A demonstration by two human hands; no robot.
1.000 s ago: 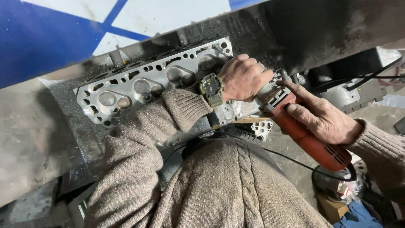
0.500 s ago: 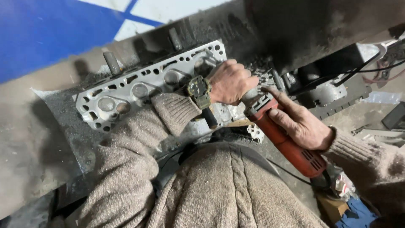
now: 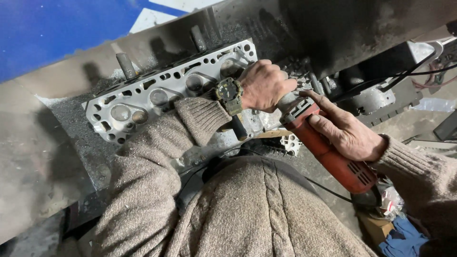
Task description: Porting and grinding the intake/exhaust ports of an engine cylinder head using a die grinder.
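Red grinder (image 3: pixel 328 152) held by both hands over the grey cylinder head (image 3: pixel 157 93).
Right hand (image 3: pixel 350 133) clamps its body; left hand (image 3: pixel 264 85) grips the front; long axis points toward 10 o'clock.

I'm looking down into an engine repair workshop: a bare metal cylinder head (image 3: pixel 166 93) full of round ports and bolt holes lies on a grimy steel surface (image 3: pixel 43 157) dusted with grey metal filings. A red power grinder (image 3: pixel 328 152) with its black cable (image 3: pixel 328 189) is at work on it, and another dark engine part (image 3: pixel 376 97) with loose wires (image 3: pixel 419 71) sits beside a dirty concrete floor (image 3: pixel 404 123).
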